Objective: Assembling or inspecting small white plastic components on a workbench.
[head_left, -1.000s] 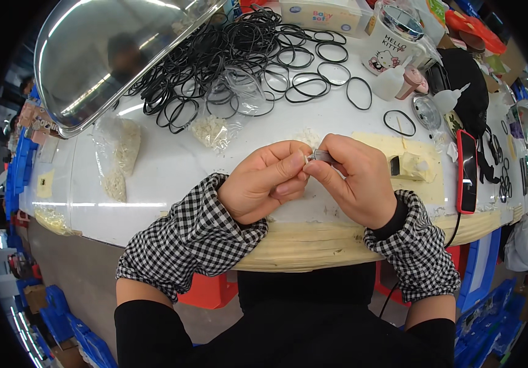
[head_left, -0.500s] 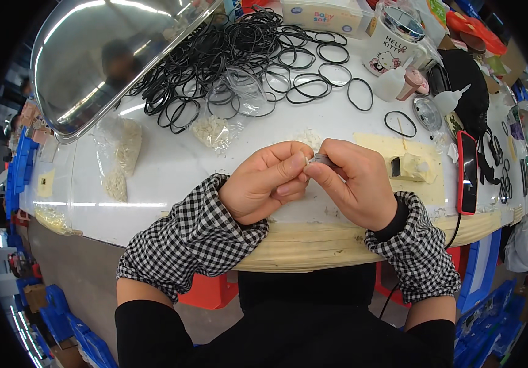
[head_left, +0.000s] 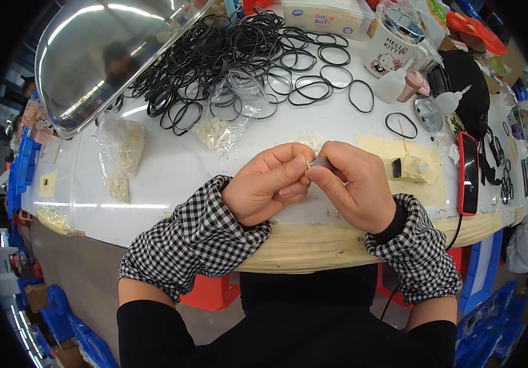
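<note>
2 hands meet above the near middle of a white table [head_left: 175, 168]. The left hand [head_left: 269, 185], thumb and finger closed, pinches a tiny pale piece [head_left: 309, 164]; the right hand [head_left: 361, 187], equally closed, grips a small grey object [head_left: 325, 162] beside it. This piece seems mid-work; loose pale bits [head_left: 309, 140] lie just beyond, 2 bags [head_left: 127, 153] farther left.

Bright o'head; I see strip-light glare on shiny lid [head_left: 92, 76], upper L; fisheye bends edges, corners blk.
</note>
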Demonstrator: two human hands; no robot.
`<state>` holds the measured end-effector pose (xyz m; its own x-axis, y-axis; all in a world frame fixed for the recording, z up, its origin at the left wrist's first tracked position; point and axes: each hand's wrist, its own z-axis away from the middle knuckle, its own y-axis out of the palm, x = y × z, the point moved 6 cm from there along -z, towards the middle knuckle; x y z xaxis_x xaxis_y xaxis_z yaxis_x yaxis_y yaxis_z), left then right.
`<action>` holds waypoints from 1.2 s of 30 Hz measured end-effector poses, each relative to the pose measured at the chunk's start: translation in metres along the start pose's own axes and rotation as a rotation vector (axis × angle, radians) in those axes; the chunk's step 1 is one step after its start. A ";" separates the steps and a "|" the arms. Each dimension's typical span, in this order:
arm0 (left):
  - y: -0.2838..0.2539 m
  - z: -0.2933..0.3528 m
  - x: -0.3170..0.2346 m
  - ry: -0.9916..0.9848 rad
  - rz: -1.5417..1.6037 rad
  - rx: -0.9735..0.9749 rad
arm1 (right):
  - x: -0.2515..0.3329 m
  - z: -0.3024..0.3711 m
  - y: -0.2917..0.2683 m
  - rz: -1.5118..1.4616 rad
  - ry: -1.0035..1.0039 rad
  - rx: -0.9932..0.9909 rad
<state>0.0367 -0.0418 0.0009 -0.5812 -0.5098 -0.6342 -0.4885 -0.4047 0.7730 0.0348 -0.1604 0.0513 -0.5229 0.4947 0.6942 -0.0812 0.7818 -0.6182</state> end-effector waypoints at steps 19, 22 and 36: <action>0.001 -0.002 0.001 0.018 0.004 0.007 | 0.001 0.000 0.000 -0.131 -0.038 0.058; -0.002 -0.002 -0.002 0.022 0.021 -0.100 | -0.005 0.000 -0.006 -0.426 0.126 0.130; -0.025 -0.001 -0.005 0.084 0.303 -0.302 | -0.021 0.007 0.000 0.261 0.089 0.230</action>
<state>0.0523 -0.0294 -0.0148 -0.6076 -0.6950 -0.3844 -0.0842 -0.4249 0.9013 0.0396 -0.1732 0.0344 -0.4764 0.7054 0.5249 -0.1491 0.5236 -0.8388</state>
